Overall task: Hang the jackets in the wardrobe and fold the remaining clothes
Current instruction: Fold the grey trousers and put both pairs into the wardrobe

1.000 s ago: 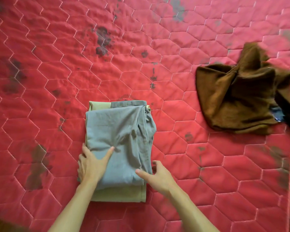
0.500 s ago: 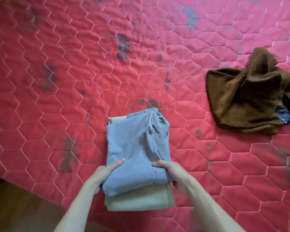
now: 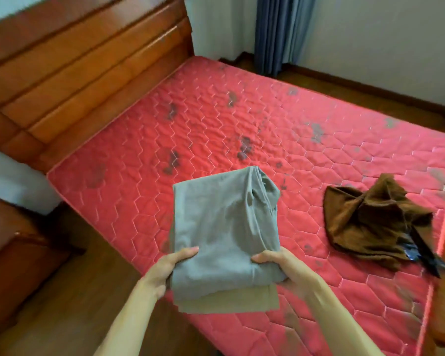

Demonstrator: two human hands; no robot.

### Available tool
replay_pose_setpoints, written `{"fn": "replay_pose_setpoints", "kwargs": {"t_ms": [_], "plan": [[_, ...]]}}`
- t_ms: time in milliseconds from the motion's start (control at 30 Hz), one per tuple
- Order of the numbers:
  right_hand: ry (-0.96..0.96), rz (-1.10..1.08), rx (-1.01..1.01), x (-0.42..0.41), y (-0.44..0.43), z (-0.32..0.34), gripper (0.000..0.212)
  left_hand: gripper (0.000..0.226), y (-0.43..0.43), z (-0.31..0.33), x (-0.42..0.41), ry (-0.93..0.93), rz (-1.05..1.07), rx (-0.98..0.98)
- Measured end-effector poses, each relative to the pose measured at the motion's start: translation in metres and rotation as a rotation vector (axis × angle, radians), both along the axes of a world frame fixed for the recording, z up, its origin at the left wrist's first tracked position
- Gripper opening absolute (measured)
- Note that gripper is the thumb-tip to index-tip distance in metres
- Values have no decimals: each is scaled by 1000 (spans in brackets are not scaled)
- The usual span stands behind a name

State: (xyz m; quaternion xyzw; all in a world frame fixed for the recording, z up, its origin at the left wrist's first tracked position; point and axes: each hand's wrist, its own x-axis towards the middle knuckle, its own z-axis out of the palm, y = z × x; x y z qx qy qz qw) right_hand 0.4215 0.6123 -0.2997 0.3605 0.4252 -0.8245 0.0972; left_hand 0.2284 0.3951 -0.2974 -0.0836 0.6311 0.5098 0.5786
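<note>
Both hands held a stack of two folded garments at its near end. The left hand point(image 3: 165, 268) gripped the left side, its thumb lying on top of the cloth and its fingers curled underneath, out of sight. The right hand point(image 3: 280, 268) had the same grip on the right side, thumb on top and fingers tucked below. Each grip was closed round the stack.

The top piece was a folded grey garment point(image 3: 224, 222), with bunched folds at its far right corner. Under it lay a folded beige garment point(image 3: 229, 300), of which only a strip at the near edge showed. The stack hung over the near edge of the red quilted mattress point(image 3: 216, 124), and its near end reached out over the wooden floor point(image 3: 75, 291). It looked lifted clear of the bed, though blur made that hard to confirm.

A crumpled brown garment point(image 3: 370, 219) lay unfolded on the right side of the mattress, well apart from the stack. A dark piece of clothing point(image 3: 427, 258) poked out from its near right edge.

A wooden headboard point(image 3: 75, 73) stood along the left end of the bed. A wooden bedside cabinet point(image 3: 10, 258) sat near it on the floor. A blue curtain point(image 3: 278, 32) hung against the far white wall.
</note>
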Motion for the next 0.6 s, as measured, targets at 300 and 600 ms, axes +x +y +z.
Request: {"fn": "replay_pose_setpoints", "kwargs": {"t_ms": [300,600], "plan": [[340,208,83,-62,-54,151,65,73,-100,167,0,339,232,242],[399,261,13,-175,-201,213,31,54,-255,241,-54,627,399,62]]}}
